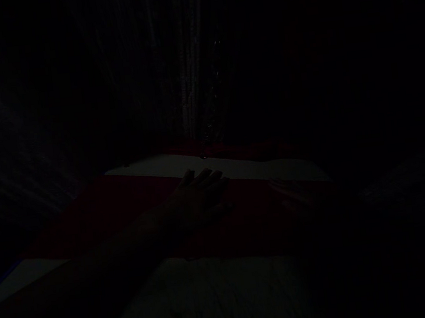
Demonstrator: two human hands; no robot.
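Note:
The picture is very dark. My left hand (201, 195) rests flat on a dark red cloth or sheet (256, 215), its fingers apart and reaching the edge of a pale strip (236, 167). To the right, my right hand (294, 191) is only faintly seen, its fingers stretched out on the red surface near the same strip. Neither hand shows anything held. Much of my right hand and its forearm is lost in shadow.
Nearer to me lies a pale area (218, 290) with faint dark marks. A thin blue edge (3, 278) runs along the lower left. Behind the strip, grey vertical streaks (189, 80) and small glints show in the dark.

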